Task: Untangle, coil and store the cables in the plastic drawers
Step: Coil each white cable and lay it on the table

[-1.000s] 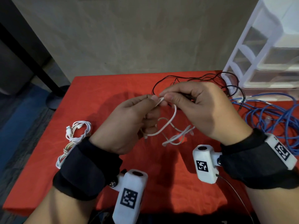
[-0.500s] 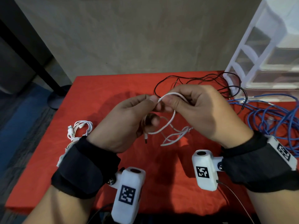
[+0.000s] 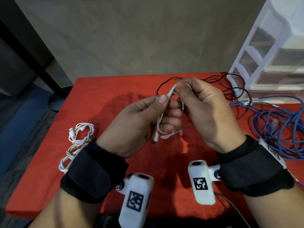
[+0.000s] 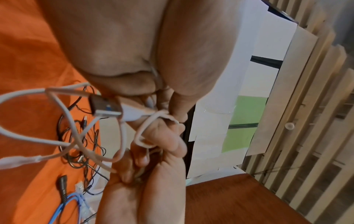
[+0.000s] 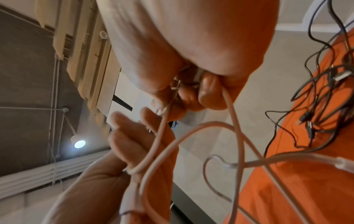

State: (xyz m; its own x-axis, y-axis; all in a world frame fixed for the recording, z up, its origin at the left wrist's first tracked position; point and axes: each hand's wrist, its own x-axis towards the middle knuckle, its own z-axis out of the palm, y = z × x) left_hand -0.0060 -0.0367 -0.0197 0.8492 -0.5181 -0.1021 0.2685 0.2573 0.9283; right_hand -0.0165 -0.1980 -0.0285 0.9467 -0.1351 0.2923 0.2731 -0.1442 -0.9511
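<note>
1. Left hand [image 3: 139,122]: raised above the red tabletop [image 3: 102,102], fingers curled; thumb and forefinger pinch the white cable [image 3: 158,127], whose turns pass round the curled fingers
2. Right hand [image 3: 207,112]: raised just beside the left, fingertips touching it; thumb and forefinger pinch the upper bend of the same white cable
3. White cable: held in the air between both hands, above the middle of the tabletop; in the left wrist view its USB plug [image 4: 106,108] lies against the left palm and loose loops hang toward the cloth; in the right wrist view a strand [image 5: 232,112] runs down from the right fingers
4. Coiled white cable [image 3: 79,135]: lies on the tabletop to the left, partly hidden behind the left wristband
5. Black cable [image 3: 233,91]: loose tangle on the far side of the tabletop, behind the hands, reaching the foot of the drawers
6. Blue cable [image 3: 278,129]: large loose heap on the right of the tabletop, near the right wrist
7. Plastic drawers [image 3: 276,63]: white frame with clear drawers, standing at the far right corner of the tabletop
</note>
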